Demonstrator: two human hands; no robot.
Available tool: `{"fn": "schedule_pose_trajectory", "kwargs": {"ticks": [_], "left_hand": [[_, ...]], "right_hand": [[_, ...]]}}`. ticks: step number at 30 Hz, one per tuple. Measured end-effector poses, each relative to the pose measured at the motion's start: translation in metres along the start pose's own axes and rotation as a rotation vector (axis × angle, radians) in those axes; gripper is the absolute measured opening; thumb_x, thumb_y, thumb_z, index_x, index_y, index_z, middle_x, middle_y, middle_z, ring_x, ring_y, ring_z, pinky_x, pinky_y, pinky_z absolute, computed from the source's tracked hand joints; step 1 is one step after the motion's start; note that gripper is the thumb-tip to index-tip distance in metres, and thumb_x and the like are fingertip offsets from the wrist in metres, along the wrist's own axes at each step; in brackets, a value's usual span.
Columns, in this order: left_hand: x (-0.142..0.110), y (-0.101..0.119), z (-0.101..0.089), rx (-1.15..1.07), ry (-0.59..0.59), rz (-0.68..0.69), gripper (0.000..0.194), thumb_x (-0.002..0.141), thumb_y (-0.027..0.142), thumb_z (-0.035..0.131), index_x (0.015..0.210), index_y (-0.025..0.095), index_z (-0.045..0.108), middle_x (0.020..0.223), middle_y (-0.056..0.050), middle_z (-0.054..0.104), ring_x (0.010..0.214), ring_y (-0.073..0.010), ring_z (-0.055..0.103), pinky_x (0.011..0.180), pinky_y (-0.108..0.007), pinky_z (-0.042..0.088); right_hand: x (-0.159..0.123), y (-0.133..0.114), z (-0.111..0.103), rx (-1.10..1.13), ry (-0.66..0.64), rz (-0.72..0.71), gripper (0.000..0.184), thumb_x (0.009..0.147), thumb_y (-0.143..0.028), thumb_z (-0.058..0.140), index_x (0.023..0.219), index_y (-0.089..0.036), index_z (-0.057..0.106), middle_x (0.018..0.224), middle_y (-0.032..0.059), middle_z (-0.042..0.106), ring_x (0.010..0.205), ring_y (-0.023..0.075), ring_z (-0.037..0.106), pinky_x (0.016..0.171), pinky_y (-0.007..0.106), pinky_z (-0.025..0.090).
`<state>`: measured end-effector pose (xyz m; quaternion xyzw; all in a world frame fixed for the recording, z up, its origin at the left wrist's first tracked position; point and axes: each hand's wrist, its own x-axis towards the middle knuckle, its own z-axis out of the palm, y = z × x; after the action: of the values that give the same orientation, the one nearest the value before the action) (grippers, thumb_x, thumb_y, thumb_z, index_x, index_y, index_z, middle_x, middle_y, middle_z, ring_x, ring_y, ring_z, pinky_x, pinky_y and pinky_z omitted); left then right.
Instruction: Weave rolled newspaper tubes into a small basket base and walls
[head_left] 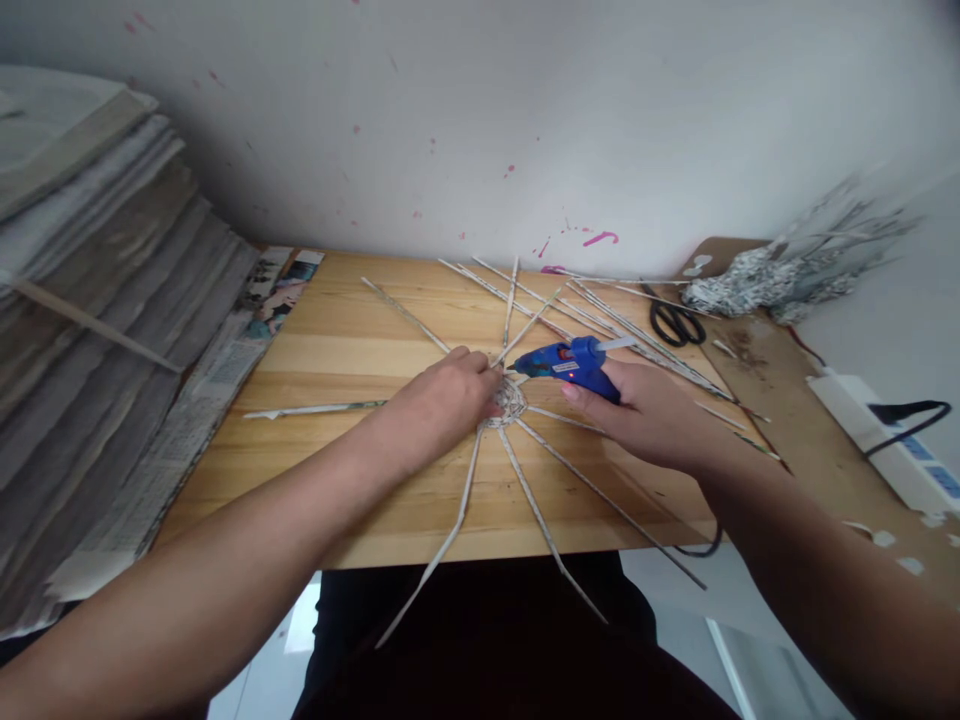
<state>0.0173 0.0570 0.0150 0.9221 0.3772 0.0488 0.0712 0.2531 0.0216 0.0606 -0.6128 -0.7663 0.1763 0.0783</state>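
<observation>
Rolled newspaper sticks spread like spokes from a small round woven paper base (514, 402) on the wooden board. My left hand (466, 388) is closed over the left side of this base, its fingertips partly hidden. In my right hand (637, 408) is a blue hot glue gun (581, 366), with a pale glue stick (616, 343) poking out of its back and a small red light lit. Its nozzle points left, at the upper edge of the base near my left fingers. Whether the tip touches the paper, I cannot tell.
Loose paper sticks (637, 335) and black-handled scissors (677, 322) lie at the board's back right. A tall stack of newspapers (97, 300) stands left. Crumpled woven paper pieces (750, 280) and a white power strip (885, 440) are on the right. A cable hangs below the board's front edge.
</observation>
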Motion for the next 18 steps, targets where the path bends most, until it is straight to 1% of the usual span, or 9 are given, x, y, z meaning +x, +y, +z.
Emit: {"fn": "schedule_pose_trajectory", "kwargs": {"ticks": [6, 12, 18], "left_hand": [[0.0, 0.0, 0.001, -0.001, 0.008, 0.006, 0.029, 0.093, 0.032, 0.061, 0.114, 0.012, 0.066, 0.105, -0.01, 0.065, 0.102, -0.0233, 0.059, 0.096, -0.034, 0.047], [0.0, -0.001, 0.001, 0.001, 0.011, 0.009, 0.028, 0.093, 0.033, 0.062, 0.113, 0.012, 0.066, 0.104, -0.01, 0.065, 0.103, -0.0229, 0.059, 0.096, -0.034, 0.047], [0.0, -0.001, 0.0, 0.012, 0.005, 0.007, 0.027, 0.094, 0.033, 0.061, 0.112, 0.013, 0.065, 0.103, -0.01, 0.065, 0.103, -0.0221, 0.059, 0.094, -0.033, 0.047]], "right_hand": [[-0.003, 0.003, -0.001, 0.002, 0.022, 0.001, 0.038, 0.092, -0.055, 0.048, 0.076, -0.021, 0.053, 0.068, 0.001, 0.058, 0.062, 0.0162, 0.049, 0.058, 0.03, 0.032], [-0.004, 0.014, 0.002, 0.006, 0.045, 0.003, 0.04, 0.091, -0.056, 0.049, 0.071, -0.022, 0.047, 0.066, 0.0004, 0.055, 0.061, 0.0159, 0.047, 0.058, 0.03, 0.032], [-0.005, 0.023, 0.006, 0.073, 0.004, 0.026, 0.042, 0.092, -0.057, 0.047, 0.069, -0.022, 0.047, 0.071, 0.0013, 0.057, 0.064, 0.0163, 0.049, 0.059, 0.03, 0.034]]}}
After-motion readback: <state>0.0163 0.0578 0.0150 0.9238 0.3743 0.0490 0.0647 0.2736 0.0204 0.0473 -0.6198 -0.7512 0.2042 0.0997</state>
